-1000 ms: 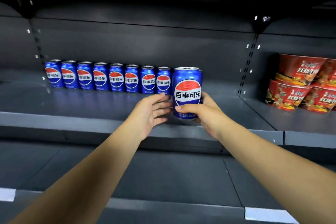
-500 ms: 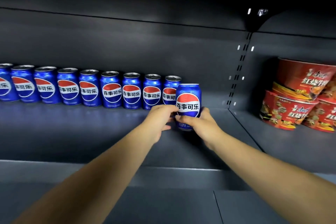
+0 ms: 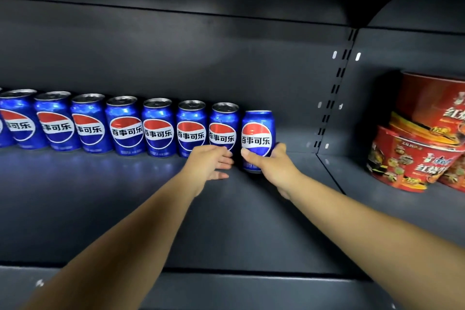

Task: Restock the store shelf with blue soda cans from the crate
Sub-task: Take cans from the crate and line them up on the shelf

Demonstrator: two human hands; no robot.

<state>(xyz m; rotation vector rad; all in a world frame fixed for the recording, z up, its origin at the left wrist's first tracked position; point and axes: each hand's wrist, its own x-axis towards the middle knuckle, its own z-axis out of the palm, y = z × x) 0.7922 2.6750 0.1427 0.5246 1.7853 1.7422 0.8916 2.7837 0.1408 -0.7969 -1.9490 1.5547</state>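
Right hand (image 3: 274, 166) grips the can (image 3: 258, 138) at the row's (image 3: 125, 126) end; left hand (image 3: 210, 162) hovers open beside it; a careless nudge could topple neighbours on the shelf (image 3: 100, 209).

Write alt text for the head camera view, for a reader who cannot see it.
A person's right hand grips a blue soda can at the right end of a row of matching cans on a dark shelf. The left hand reaches open beside it; red noodle bowls are stacked farther right.
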